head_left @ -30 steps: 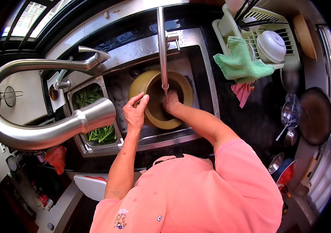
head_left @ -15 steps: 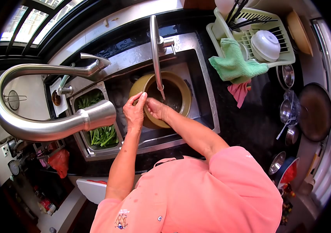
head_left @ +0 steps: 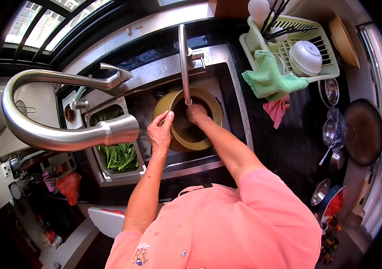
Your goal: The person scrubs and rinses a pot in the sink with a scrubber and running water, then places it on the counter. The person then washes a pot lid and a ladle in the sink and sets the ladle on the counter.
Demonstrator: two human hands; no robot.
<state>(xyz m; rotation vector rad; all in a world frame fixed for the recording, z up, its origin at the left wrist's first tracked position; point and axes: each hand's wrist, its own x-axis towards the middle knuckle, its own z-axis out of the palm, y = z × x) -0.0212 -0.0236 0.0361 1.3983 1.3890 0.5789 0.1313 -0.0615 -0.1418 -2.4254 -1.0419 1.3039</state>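
Observation:
A brown clay pot (head_left: 217, 110) lies in the steel sink (head_left: 240, 103), its mouth towards me. My left hand (head_left: 160, 131) is closed on the left side of the rim, thumb and fingers pinching it. Inside the mouth is my right hand (head_left: 197, 114), under the slim steel faucet (head_left: 184, 58), whose spout ends just above it. The fingers of that hand are hidden by the faucet, the pot's shadow and blur. Water shows dimly inside the pot.
Left of the pot, a steel basin (head_left: 143, 170) holds green leaves (head_left: 120, 155), with a large curved faucet (head_left: 56, 139) over it. At the right are a dish rack (head_left: 330, 71) with a white bowl (head_left: 306, 57), a green cloth (head_left: 271, 77) and a dark round pan (head_left: 364, 132).
My right hand was at the pot's left rim beside my left hand half a second ago. It is now deeper inside the mouth, as it was one second ago. My left hand stays on the rim.

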